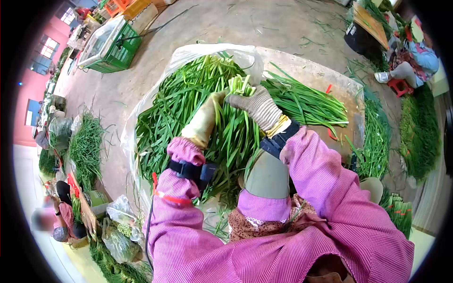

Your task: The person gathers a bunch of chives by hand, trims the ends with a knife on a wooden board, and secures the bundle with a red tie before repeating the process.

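A large heap of garlic chives (172, 101) lies in front of me on a clear plastic sheet (181, 51). My right hand (259, 107), in a grey knitted glove, is closed around a bunch of garlic chives (241, 86), its pale stem ends pointing up and away and its leaves hanging toward me. Close beside it, my left hand (207, 115), in a pale yellowish glove, has its fingers curled with a few green blades against them. Its fingertips are partly hidden. To the right, another pile of chives (306, 101) rests on a wooden board (339, 85).
Red strips (332, 135) lie on the board's right side. A green crate (118, 49) stands at the back left. More greens (87, 153) lie on the floor at left, with more at right (375, 137). People sit at far right (415, 61) and lower left (66, 212).
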`<control>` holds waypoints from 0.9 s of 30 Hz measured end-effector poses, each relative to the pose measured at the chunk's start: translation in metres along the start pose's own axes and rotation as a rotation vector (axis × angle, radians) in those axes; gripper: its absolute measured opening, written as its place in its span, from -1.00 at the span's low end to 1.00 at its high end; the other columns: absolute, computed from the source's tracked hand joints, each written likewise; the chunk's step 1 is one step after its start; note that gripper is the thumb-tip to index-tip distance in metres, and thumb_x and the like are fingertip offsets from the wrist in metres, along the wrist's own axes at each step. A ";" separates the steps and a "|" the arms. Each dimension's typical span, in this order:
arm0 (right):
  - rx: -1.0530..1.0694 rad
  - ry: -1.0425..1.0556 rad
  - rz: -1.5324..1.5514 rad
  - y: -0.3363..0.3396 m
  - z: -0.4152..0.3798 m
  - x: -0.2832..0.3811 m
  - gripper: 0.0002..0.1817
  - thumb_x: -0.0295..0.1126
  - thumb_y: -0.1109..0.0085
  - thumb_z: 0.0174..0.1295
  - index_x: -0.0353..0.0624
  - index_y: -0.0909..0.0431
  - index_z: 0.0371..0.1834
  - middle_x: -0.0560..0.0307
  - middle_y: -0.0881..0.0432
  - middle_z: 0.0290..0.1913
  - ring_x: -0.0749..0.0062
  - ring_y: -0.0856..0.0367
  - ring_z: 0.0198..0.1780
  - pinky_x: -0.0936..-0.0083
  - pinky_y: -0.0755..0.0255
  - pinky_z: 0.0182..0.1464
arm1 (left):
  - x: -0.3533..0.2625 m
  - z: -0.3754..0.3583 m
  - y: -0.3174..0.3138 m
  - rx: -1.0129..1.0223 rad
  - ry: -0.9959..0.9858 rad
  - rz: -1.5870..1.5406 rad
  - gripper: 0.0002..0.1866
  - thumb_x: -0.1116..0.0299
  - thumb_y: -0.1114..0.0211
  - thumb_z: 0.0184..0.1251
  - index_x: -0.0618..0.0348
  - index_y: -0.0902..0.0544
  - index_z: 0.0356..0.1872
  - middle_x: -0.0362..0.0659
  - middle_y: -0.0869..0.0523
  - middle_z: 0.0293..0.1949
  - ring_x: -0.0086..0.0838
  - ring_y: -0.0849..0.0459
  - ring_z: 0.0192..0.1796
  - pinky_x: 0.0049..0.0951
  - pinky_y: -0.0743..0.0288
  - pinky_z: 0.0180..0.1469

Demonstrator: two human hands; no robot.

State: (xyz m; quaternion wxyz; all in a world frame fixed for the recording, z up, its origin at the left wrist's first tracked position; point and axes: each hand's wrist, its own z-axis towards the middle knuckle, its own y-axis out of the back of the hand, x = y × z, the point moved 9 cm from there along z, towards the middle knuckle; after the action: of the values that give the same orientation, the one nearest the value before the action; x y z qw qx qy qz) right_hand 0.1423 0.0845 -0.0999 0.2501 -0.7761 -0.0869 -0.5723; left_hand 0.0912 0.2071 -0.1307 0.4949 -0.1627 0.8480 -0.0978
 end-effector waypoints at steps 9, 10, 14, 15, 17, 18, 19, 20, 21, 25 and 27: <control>0.132 0.118 -0.113 -0.025 -0.006 0.017 -0.01 -0.19 -0.60 -0.11 -0.14 -0.23 0.41 0.07 -0.66 -0.04 0.44 -0.61 -0.03 0.52 -0.49 0.07 | -0.004 -0.027 -0.010 -0.248 -0.653 0.399 -0.42 0.04 0.24 0.60 0.32 -0.36 0.34 0.01 -0.51 0.25 -0.28 -0.47 0.27 -0.37 -0.26 0.34; 0.081 0.165 -0.315 -0.021 -0.005 0.021 0.02 -0.14 -0.61 -0.13 -0.17 -0.22 0.41 0.00 -0.63 0.03 0.34 -0.57 0.05 0.48 -0.45 0.14 | 0.001 -0.028 -0.009 -0.301 -0.648 0.473 -0.44 0.08 0.23 0.60 0.36 -0.36 0.32 0.08 -0.54 0.21 -0.20 -0.52 0.23 -0.34 -0.33 0.30; 0.141 0.133 -0.450 -0.016 -0.007 0.024 -0.21 -0.21 -0.50 0.03 -0.16 -0.34 0.34 0.14 -0.62 0.00 0.49 -0.53 0.00 0.55 -0.45 0.09 | -0.014 -0.060 -0.047 -0.394 -0.798 0.688 -0.58 0.26 0.18 0.57 0.30 -0.46 0.22 0.19 -0.66 -0.05 0.04 -0.64 0.01 -0.22 -0.50 0.02; 0.188 0.082 -0.467 -0.017 -0.007 0.026 -0.27 -0.23 -0.49 0.04 -0.16 -0.40 0.29 0.17 -0.63 -0.05 0.51 -0.54 -0.04 0.55 -0.47 0.06 | -0.018 -0.064 -0.051 -0.394 -0.795 0.690 -0.58 0.26 0.18 0.57 0.30 -0.46 0.22 0.19 -0.66 -0.05 0.04 -0.64 0.01 -0.22 -0.50 0.02; 0.162 -0.033 -0.372 -0.013 -0.009 0.027 -0.50 -0.25 -0.49 -0.01 -0.19 -0.59 0.00 0.16 -0.70 -0.15 0.51 -0.60 -0.15 0.54 -0.50 0.00 | -0.027 -0.072 -0.063 -0.428 -0.780 0.886 -0.68 0.29 0.09 0.55 0.37 -0.54 -0.10 0.20 -0.66 -0.23 0.12 -0.63 -0.17 -0.12 -0.48 -0.15; 0.162 -0.009 -0.305 -0.013 -0.011 0.030 -0.54 -0.28 -0.48 0.00 -0.19 -0.60 -0.03 0.18 -0.69 -0.18 0.52 -0.59 -0.17 0.55 -0.50 -0.02 | -0.027 -0.070 -0.064 -0.439 -0.717 0.945 -0.69 0.31 0.08 0.53 0.37 -0.53 -0.05 0.28 -0.62 -0.24 0.23 -0.57 -0.14 -0.07 -0.46 -0.15; 0.163 0.016 -0.238 -0.013 -0.014 0.034 -0.58 -0.30 -0.47 0.01 -0.18 -0.62 -0.06 0.21 -0.69 -0.20 0.54 -0.59 -0.19 0.55 -0.49 -0.05 | -0.028 -0.070 -0.064 -0.440 -0.717 0.945 -0.69 0.31 0.08 0.53 0.37 -0.53 -0.05 0.28 -0.62 -0.24 0.23 -0.57 -0.14 -0.07 -0.46 -0.15; 0.165 0.016 -0.240 -0.012 -0.009 0.026 -0.58 -0.30 -0.47 0.01 -0.18 -0.62 -0.06 0.21 -0.69 -0.20 0.54 -0.59 -0.19 0.55 -0.49 -0.05 | -0.027 -0.067 -0.062 -0.401 -0.657 0.926 -0.65 0.28 0.09 0.53 0.32 -0.47 0.11 0.29 -0.62 -0.14 0.19 -0.57 -0.05 -0.10 -0.48 -0.08; 0.136 0.053 -0.184 -0.007 0.001 0.015 -0.61 -0.32 -0.46 0.02 -0.18 -0.63 -0.07 0.24 -0.69 -0.22 0.55 -0.58 -0.21 0.55 -0.49 -0.07 | -0.025 -0.063 -0.059 -0.365 -0.598 0.906 -0.56 0.25 0.10 0.52 0.28 -0.42 0.27 0.29 -0.61 -0.04 0.16 -0.57 0.04 -0.12 -0.50 -0.01; 0.050 0.076 -0.011 0.004 -0.003 0.017 -0.65 -0.53 -0.38 0.10 -0.24 -0.60 -0.01 0.18 -0.71 -0.16 0.50 -0.64 -0.20 0.54 -0.54 -0.04 | -0.018 -0.066 -0.027 -0.185 -0.514 -0.014 -0.45 0.15 0.20 0.58 0.37 -0.32 0.36 0.13 -0.49 0.28 -0.13 -0.42 0.35 -0.35 -0.17 0.42; 0.063 0.090 0.095 0.004 -0.008 0.021 -0.64 -0.50 -0.41 0.08 -0.23 -0.61 -0.03 0.16 -0.71 -0.16 0.48 -0.66 -0.16 0.54 -0.54 -0.01 | -0.024 -0.073 0.003 -0.316 -0.692 0.318 -0.43 0.12 0.20 0.58 0.37 -0.30 0.38 0.14 -0.43 0.32 -0.18 -0.38 0.38 -0.30 -0.16 0.43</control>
State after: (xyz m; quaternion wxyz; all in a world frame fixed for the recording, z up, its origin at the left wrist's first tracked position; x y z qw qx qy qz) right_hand 0.1441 0.0737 -0.0800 0.3048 -0.7447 -0.0566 -0.5911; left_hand 0.0382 0.2196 -0.0762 0.7287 -0.1268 0.6508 0.1715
